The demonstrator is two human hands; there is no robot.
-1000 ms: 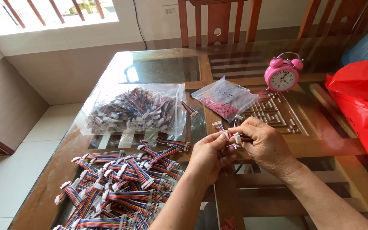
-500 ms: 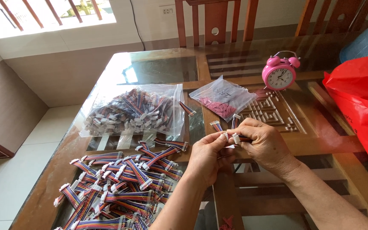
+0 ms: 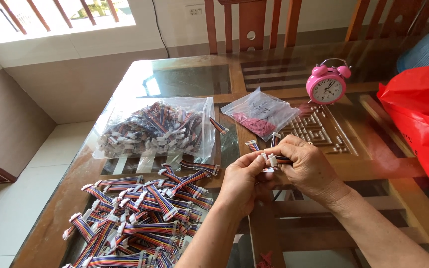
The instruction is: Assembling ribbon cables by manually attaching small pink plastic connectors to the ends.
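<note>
My left hand [image 3: 243,182] and my right hand [image 3: 308,166] meet over the glass table top, both pinching a short multicoloured ribbon cable with a white connector [image 3: 272,160] between their fingertips. More cable ends [image 3: 252,145] stick up beside my right hand's fingers. A heap of the same striped cables with white plugs [image 3: 140,218] lies on the table to the left of my left forearm.
A clear bag full of cables [image 3: 157,129] lies beyond the heap. A smaller clear bag with pink parts [image 3: 259,116] sits behind my hands. A pink alarm clock [image 3: 326,85] stands at the back right, a red plastic bag [image 3: 423,116] at the right edge. Wooden chair [image 3: 251,25] behind the table.
My hands have stayed in the same place, with only small finger movements on the cable connector.
</note>
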